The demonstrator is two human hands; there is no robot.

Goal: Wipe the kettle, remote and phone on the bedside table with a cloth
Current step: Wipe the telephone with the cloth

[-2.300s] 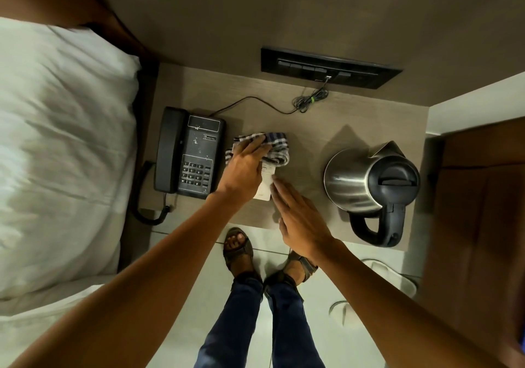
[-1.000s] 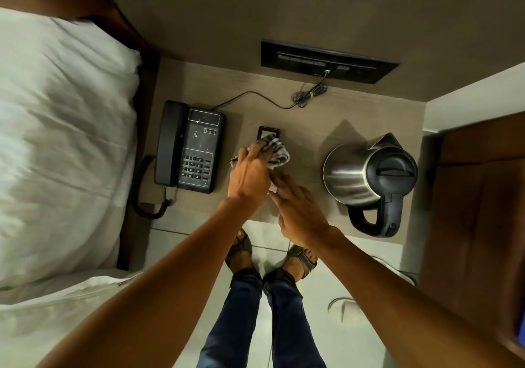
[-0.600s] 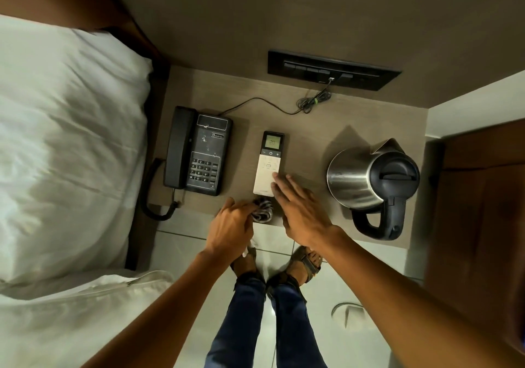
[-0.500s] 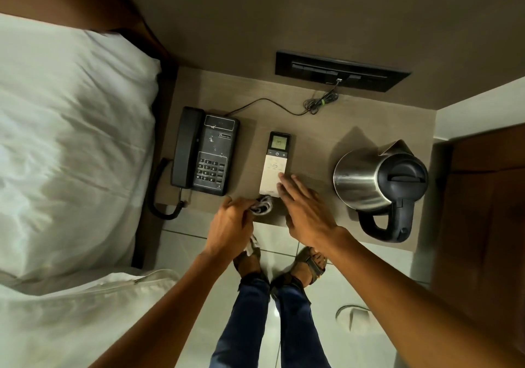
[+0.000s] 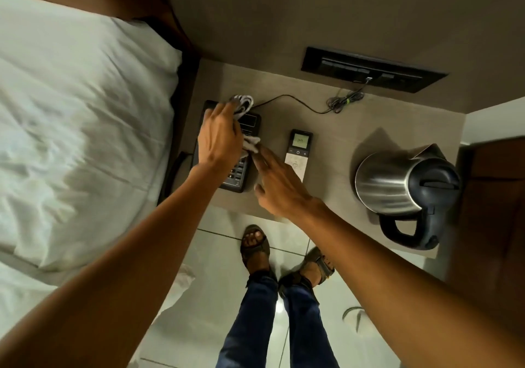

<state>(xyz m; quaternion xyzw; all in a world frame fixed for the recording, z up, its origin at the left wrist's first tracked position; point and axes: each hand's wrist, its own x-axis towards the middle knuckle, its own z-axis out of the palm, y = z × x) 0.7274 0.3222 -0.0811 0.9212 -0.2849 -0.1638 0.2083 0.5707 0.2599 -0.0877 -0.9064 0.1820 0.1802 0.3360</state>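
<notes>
My left hand (image 5: 220, 137) grips a checked cloth (image 5: 243, 104) and presses it on the black desk phone (image 5: 241, 174) at the left of the bedside table (image 5: 335, 129). Most of the phone is hidden under the hand; its keypad shows below. My right hand (image 5: 279, 183) lies flat with fingers spread, its fingertips touching the phone's right edge. The white remote (image 5: 299, 151) with a lit screen lies bare in the middle. The steel kettle (image 5: 397, 188) with a black lid and handle stands at the right.
A white pillow and bed (image 5: 79, 129) border the table on the left. A black switch panel (image 5: 372, 69) sits in the wall behind, with a thin coiled cable (image 5: 341, 103) on the tabletop. A brown wooden panel (image 5: 494, 211) stands to the right. My sandalled feet (image 5: 255, 242) are on the tiled floor.
My left hand carried the cloth off the remote, down to the table's front edge, then up onto the phone. My right hand shifted left from the remote to the phone's side.
</notes>
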